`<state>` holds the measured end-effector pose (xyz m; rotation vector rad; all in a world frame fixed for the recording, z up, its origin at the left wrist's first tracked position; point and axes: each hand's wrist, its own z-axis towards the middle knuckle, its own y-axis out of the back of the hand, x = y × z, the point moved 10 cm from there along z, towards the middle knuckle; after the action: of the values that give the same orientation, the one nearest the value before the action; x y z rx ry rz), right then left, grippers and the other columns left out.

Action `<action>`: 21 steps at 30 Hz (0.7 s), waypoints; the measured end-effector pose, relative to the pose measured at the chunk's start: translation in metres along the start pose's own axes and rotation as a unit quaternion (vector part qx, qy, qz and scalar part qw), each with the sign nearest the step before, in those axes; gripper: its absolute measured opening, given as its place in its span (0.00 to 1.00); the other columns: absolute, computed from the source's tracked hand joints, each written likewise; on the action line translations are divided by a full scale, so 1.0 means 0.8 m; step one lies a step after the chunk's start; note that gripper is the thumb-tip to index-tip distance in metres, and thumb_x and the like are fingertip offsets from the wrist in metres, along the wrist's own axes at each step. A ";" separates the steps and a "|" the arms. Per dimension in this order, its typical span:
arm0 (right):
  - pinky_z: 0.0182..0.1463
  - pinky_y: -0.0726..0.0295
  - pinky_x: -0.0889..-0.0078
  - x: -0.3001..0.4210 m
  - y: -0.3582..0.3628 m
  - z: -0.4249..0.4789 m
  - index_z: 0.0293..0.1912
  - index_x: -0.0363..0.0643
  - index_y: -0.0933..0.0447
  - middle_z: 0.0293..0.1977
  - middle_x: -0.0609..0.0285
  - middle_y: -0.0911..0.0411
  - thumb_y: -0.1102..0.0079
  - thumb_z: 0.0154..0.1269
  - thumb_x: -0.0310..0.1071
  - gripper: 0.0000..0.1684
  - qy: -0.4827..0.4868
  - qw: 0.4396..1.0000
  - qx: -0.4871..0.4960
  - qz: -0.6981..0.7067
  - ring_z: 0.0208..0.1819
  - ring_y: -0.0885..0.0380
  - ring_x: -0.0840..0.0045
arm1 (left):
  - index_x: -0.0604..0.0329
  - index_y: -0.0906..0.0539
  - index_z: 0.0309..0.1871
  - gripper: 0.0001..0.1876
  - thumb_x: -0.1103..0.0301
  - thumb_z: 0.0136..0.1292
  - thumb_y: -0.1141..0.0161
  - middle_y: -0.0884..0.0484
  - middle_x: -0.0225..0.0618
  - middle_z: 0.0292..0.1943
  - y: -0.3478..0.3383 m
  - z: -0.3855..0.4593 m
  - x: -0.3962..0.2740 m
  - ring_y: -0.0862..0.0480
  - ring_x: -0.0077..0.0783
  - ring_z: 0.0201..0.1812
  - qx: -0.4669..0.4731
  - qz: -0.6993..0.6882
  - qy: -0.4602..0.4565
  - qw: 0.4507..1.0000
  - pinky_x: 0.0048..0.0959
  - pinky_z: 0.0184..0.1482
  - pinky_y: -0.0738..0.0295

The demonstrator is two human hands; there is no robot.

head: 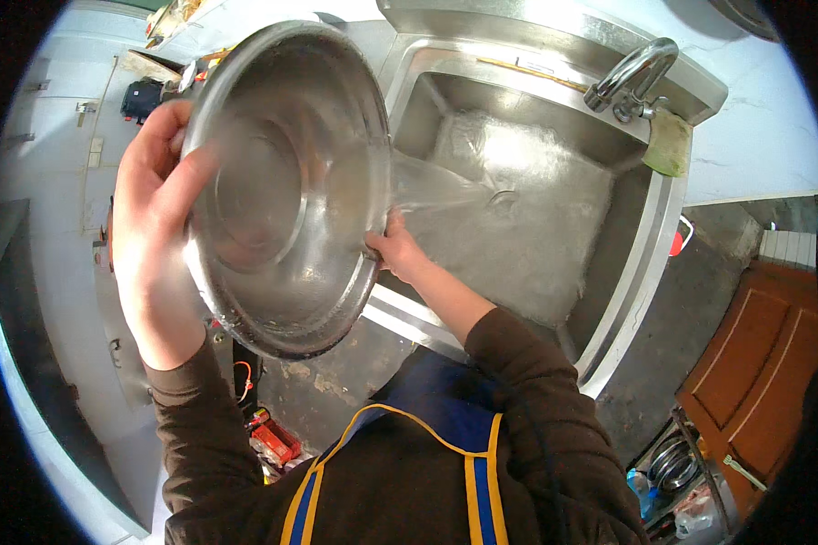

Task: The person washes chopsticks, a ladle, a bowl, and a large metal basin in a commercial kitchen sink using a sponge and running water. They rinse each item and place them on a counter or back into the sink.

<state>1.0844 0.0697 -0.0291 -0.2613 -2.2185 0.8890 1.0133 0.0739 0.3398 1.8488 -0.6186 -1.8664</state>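
A large stainless steel basin (337, 272) is tipped steeply to the right, its mouth partly facing me. My left hand (160, 184) grips its raised left rim, thumb on the inside. At the right rim, my right hand (399, 248) holds the lower edge, thumb over the lip. Water (433, 184) pours from that rim into the stainless steel sink (518, 259) and spreads over the sink floor around the drain (502, 198). The left side of the basin and left hand look partly blurred. The basin's underside is hidden.
A chrome faucet (634, 71) rises at the sink's back right corner, near a green cloth or pad (668, 143). A thin wooden stick (532, 73) lies on the back ledge. A brown panelled door (756, 368) stands at right, above a rack (688, 470) of items.
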 end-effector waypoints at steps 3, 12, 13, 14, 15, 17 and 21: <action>0.33 0.23 0.65 -0.004 -0.016 -0.001 0.60 0.51 0.58 0.45 0.58 0.36 0.50 0.56 0.29 0.37 -0.017 0.999 0.044 -0.001 0.38 0.30 0.73 | 0.68 0.27 0.41 0.13 0.73 0.51 0.45 0.24 0.30 0.31 -0.024 0.007 -0.020 0.27 0.16 0.33 0.026 0.025 -0.006 0.999 0.15 0.35 0.34; 0.33 0.22 0.67 -0.014 0.021 -0.016 0.60 0.52 0.57 0.49 0.55 0.36 0.51 0.59 0.31 0.34 -0.013 0.999 0.027 0.016 0.42 0.28 0.73 | 0.67 0.27 0.40 0.12 0.72 0.53 0.43 0.25 0.28 0.28 -0.068 0.025 -0.025 0.29 0.13 0.30 0.124 0.082 -0.015 0.989 0.14 0.32 0.35; 0.33 0.22 0.68 -0.005 0.037 -0.026 0.60 0.52 0.57 0.49 0.55 0.36 0.51 0.59 0.31 0.34 -0.004 1.000 0.024 0.015 0.42 0.29 0.73 | 0.66 0.28 0.40 0.12 0.72 0.53 0.44 0.25 0.27 0.29 -0.068 0.024 -0.018 0.29 0.14 0.30 0.119 0.069 -0.008 0.990 0.13 0.33 0.35; 0.34 0.22 0.68 0.004 0.061 -0.037 0.61 0.53 0.58 0.49 0.55 0.36 0.51 0.59 0.30 0.35 -0.010 1.000 -0.007 0.007 0.43 0.29 0.73 | 0.65 0.28 0.40 0.12 0.72 0.53 0.44 0.26 0.26 0.29 -0.069 0.022 -0.009 0.29 0.14 0.30 0.115 0.055 0.000 0.992 0.13 0.33 0.36; 0.34 0.23 0.68 0.001 0.097 -0.033 0.62 0.54 0.59 0.50 0.55 0.36 0.51 0.59 0.30 0.37 0.014 0.999 -0.033 0.004 0.43 0.29 0.72 | 0.64 0.29 0.41 0.12 0.71 0.53 0.45 0.27 0.26 0.29 -0.070 0.020 0.001 0.30 0.14 0.30 0.111 0.039 0.006 0.993 0.13 0.33 0.37; 0.34 0.23 0.63 0.019 0.172 -0.049 0.63 0.55 0.61 0.53 0.56 0.38 0.51 0.58 0.29 0.39 0.042 0.991 -0.102 -0.077 0.45 0.30 0.68 | 0.63 0.30 0.42 0.14 0.70 0.52 0.44 0.27 0.26 0.29 -0.070 0.015 0.042 0.29 0.14 0.31 0.130 0.046 0.035 0.990 0.14 0.34 0.36; 0.42 0.26 0.69 0.073 0.330 -0.085 0.61 0.47 0.49 0.47 0.56 0.31 0.50 0.54 0.27 0.35 0.129 0.891 -0.309 -0.305 0.45 0.29 0.71 | 0.64 0.31 0.45 0.19 0.68 0.51 0.42 0.26 0.31 0.34 -0.092 -0.014 0.161 0.26 0.17 0.27 0.141 0.037 0.087 0.985 0.17 0.26 0.30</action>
<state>1.0695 0.3258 -0.1390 0.0405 -2.0707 -0.1970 1.0234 0.0567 0.1925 2.1065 -0.9136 -1.6136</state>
